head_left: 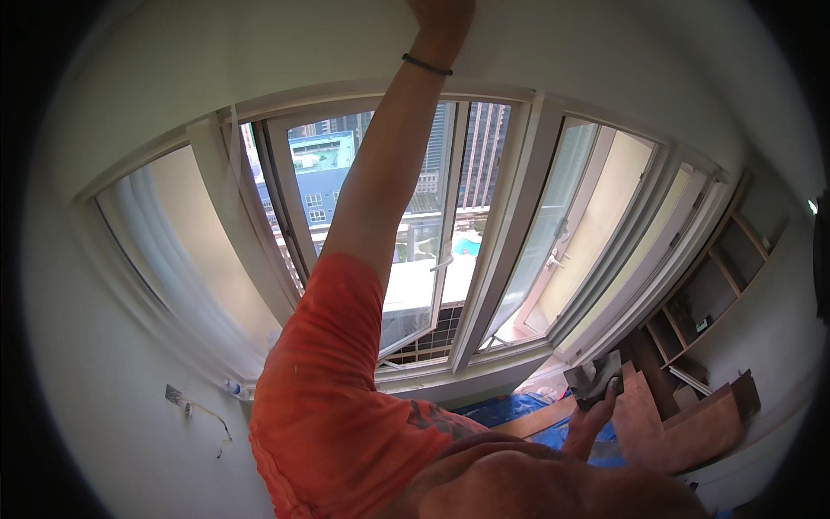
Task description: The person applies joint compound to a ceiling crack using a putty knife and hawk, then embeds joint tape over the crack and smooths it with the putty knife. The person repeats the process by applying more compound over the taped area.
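Observation:
My left hand (pixel 443 12) is raised high against the pale wall above the windows, and the top edge of the picture cuts it off. Its fingers are hidden, so I cannot see what it holds, if anything. A dark band circles that wrist, and the bare arm comes out of an orange sleeve. Low on the right, my right hand (pixel 591 422) grips a flat, roughly rectangular grey plastering blade (pixel 593 381), thumb over its near edge. Pale smears of a paste-like material lie on its face.
Tall windows stand ahead, with one sash (pixel 424 285) swung outward. On the left wall, loose wires hang from a wall box (pixel 179 399). Blue sheeting (pixel 510 410) and reddish-brown boards (pixel 700 426) lie at lower right, beneath a wooden shelf frame (pixel 722 268).

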### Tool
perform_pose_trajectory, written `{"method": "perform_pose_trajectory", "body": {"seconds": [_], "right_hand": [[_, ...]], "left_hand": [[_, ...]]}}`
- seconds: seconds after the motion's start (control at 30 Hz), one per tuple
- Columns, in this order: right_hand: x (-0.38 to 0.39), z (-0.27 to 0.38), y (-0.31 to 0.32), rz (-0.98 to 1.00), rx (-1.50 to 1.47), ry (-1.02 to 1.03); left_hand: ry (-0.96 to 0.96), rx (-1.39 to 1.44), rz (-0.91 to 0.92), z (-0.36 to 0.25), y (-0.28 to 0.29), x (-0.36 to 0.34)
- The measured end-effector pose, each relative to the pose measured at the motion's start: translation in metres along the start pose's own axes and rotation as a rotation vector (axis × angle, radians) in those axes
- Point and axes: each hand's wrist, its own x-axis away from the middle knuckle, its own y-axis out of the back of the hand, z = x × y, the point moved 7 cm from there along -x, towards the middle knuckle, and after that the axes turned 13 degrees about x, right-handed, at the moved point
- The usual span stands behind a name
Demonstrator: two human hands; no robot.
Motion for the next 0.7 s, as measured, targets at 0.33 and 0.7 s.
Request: {"method": "perform_pose_trajectory", "body": {"seconds": [0.33, 0.7], "right_hand": [[-0.003, -0.005, -0.006, 0.017, 0.019, -0.02], [0.001, 0.0, 0.014, -0.013, 0.014, 0.006]], "left_hand": [[0.163, -0.126, -0.168, 0.061, 0.043, -0.06], [0.374, 0.125, -0.136, 0.05, -0.031, -0.009]]}}
